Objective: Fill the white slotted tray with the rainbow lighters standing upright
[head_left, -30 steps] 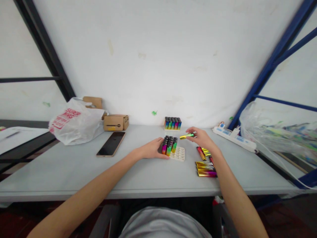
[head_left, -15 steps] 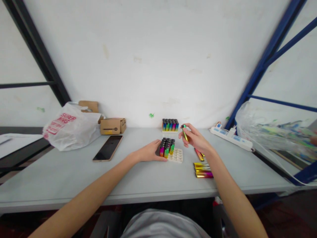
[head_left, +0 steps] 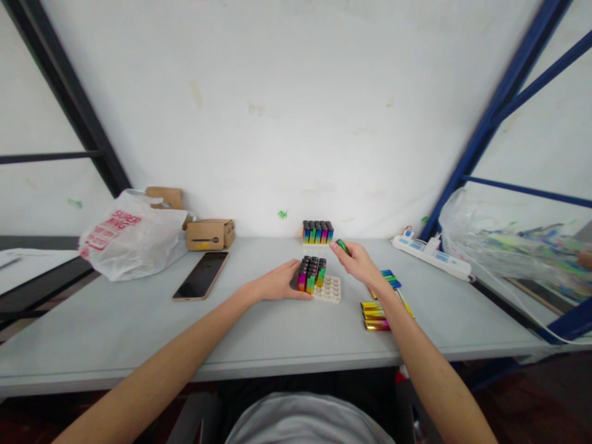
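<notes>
My left hand (head_left: pixel 282 281) curls round the left side of a white tray (head_left: pixel 331 290), its fingers against the upright lighters (head_left: pixel 311 277) there. These lighters have black tops and shiny rainbow bodies; the tray's right part shows bare round slots. Behind and to the right of the tray, my right hand (head_left: pixel 357 260) is closed on a green lighter (head_left: pixel 343 246), which is tilted with its top end showing. Loose lighters (head_left: pixel 375 314) in gold and pink lie on the table by my right forearm. Others, blue and green lighters (head_left: pixel 391 279), lie partly behind it.
A full block of lighters (head_left: pixel 317 233) stands by the wall. On the left are a phone (head_left: pixel 202 277), a cardboard box (head_left: pixel 210 235) and a white plastic bag (head_left: pixel 134 237). A power strip (head_left: pixel 433 258) lies to the right, near a blue metal frame (head_left: pixel 478 120).
My right hand has moved slightly left and down, and the lighter in it has tipped from nearly upright to a slant. Blue lighters now show behind my wrist. My left hand stays put.
</notes>
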`<state>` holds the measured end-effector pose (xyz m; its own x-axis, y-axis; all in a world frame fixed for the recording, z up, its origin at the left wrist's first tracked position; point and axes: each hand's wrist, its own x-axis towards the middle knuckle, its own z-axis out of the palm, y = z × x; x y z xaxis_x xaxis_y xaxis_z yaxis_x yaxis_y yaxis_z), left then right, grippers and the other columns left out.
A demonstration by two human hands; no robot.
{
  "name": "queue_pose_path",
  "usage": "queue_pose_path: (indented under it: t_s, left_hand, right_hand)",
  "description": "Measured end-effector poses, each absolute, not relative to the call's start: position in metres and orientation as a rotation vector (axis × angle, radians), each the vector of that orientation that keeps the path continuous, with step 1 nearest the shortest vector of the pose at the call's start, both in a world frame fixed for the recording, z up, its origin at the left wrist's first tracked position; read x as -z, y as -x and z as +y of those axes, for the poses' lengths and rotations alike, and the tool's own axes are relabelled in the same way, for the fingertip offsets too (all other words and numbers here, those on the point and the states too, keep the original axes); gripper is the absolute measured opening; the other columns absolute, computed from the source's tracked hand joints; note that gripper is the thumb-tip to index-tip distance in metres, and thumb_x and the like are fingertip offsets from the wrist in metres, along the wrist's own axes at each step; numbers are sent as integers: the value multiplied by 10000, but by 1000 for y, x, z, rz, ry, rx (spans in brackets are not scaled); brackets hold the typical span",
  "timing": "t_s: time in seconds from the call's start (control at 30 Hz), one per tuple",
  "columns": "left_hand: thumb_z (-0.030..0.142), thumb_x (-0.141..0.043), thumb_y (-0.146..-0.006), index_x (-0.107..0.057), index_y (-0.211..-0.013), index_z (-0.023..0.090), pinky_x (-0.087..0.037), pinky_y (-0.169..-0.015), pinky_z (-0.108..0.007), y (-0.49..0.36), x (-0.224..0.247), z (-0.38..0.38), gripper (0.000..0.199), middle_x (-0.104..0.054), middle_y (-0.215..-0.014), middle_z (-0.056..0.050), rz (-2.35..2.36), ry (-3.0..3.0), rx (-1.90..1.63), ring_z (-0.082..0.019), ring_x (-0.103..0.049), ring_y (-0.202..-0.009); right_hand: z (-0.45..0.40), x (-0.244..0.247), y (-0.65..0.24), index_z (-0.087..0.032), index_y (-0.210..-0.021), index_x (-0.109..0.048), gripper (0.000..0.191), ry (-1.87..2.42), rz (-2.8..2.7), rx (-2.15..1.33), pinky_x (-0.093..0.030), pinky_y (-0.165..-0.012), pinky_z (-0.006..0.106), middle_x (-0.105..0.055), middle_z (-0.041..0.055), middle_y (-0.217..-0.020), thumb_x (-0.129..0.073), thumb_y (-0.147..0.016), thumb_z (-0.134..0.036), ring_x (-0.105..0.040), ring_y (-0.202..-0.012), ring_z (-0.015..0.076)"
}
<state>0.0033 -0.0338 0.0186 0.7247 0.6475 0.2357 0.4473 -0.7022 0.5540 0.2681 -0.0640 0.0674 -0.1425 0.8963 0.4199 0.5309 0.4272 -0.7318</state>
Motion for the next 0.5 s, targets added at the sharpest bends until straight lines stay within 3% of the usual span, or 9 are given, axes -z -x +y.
queue_pose_path:
  t_s: [0.23, 0.5]
  left_hand:
    - [653, -876, -771, -576, -1428, 232, -463, -1157, -504, -2, -14, -30, 836, -640, -1350, -120, 837, -2457, -590, -367, -619, -1263]
    - [637, -866, -790, -584, -1408, 216, -474, -1146, -512, -2, -16, -31, 800, -635, -1358, -136, 853, -2471, -564, -374, -623, -1257]
  right_hand:
    - [-64, -65, -265, -255, -581, -265, 542, 1352, -1756, -241, -186, -556, 301, -253, -20, -602, -470, -898, -644, -269, -595, 123]
    - [-65, -67, -263, -238, -672, -405, 469, 1289, -1878, -265, -269, -606, 292, -418, -26, -624, -462, -972, -593, -376, -633, 145]
